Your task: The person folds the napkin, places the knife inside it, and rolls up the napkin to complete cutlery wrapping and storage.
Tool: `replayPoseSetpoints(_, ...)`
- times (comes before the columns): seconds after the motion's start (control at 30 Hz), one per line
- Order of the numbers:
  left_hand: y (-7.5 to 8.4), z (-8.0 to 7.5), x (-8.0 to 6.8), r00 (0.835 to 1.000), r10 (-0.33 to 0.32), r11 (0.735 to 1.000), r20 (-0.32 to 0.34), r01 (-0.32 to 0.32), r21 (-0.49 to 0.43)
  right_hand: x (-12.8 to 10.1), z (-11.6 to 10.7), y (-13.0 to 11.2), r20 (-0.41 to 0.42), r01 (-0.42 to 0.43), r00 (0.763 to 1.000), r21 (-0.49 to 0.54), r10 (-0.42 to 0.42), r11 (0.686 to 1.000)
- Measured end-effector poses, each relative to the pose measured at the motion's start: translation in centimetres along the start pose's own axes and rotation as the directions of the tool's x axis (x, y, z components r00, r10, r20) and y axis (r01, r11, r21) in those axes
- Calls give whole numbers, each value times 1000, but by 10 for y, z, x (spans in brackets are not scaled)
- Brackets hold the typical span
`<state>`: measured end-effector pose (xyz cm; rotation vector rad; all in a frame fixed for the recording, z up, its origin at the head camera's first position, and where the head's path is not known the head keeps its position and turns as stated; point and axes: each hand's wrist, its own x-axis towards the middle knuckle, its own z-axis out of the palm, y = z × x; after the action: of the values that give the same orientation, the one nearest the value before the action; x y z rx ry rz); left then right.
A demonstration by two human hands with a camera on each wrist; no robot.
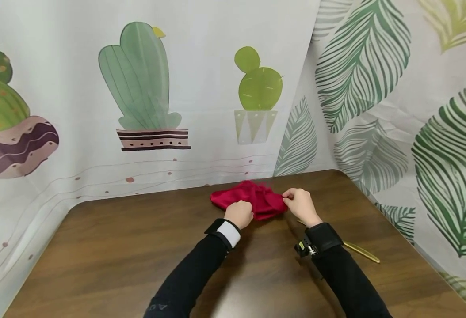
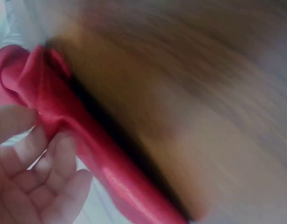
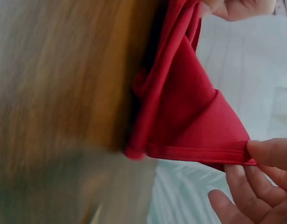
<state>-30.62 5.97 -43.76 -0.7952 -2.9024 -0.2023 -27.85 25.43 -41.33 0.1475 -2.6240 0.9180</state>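
Observation:
A piece of red satin-like cloth [image 1: 262, 205] with a stitched hem lies bunched at the back of the wooden table. My left hand [image 1: 238, 214] grips the cloth's near side with curled fingers, seen up close in the left wrist view beside a long fold of the red cloth [image 2: 110, 170]. At the cloth's right end, my right hand [image 1: 301, 205] pinches a corner between thumb and fingers. The right wrist view shows the hemmed edge of the cloth [image 3: 194, 153] drawn out flat into that pinch, with the other hand near the top.
A slender gold-coloured object [image 1: 362, 251] lies on the table [image 1: 137, 247] partly hidden under my right forearm. Behind the table hang white curtains [image 1: 213, 88] printed with cacti and leaves, reaching its back edge close to the cloth.

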Motion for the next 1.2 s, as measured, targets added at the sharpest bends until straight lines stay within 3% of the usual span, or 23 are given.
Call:
replayPoseSetpoints(0.23, -31, -34, -37, 989, -32, 999, -142, 29, -19, -6, -10, -23, -49, 31, 998, 85, -27, 996)
replayPoseSetpoints(0.4, -55, -56, -67, 983, -117, 983, -142, 93, -160, -9, -16, -34, -80, 51, 996, 126, -41, 991)
replayPoseSetpoints(0.63, -91, -71, -109, 961, -218, 940, -169, 160, -301, -18, -23, -36, -99, 70, 994, 135, -57, 988)
replayPoseSetpoints(0.8, -115, -77, -135, 949, -280, 907, -143, 212, -365, -25, -28, -30, -98, 69, 994, 121, -57, 990)
replayPoseSetpoints(0.93, -135, -79, -155, 950, -298, 884, -93, 238, -403, -31, -32, -25, -83, 76, 994, 99, -68, 992)
replayPoseSetpoints(1.2, -168, -81, -191, 955, -295, 869, -12, 263, -419, -39, -35, -15, 23, 78, 997, 63, -79, 995)
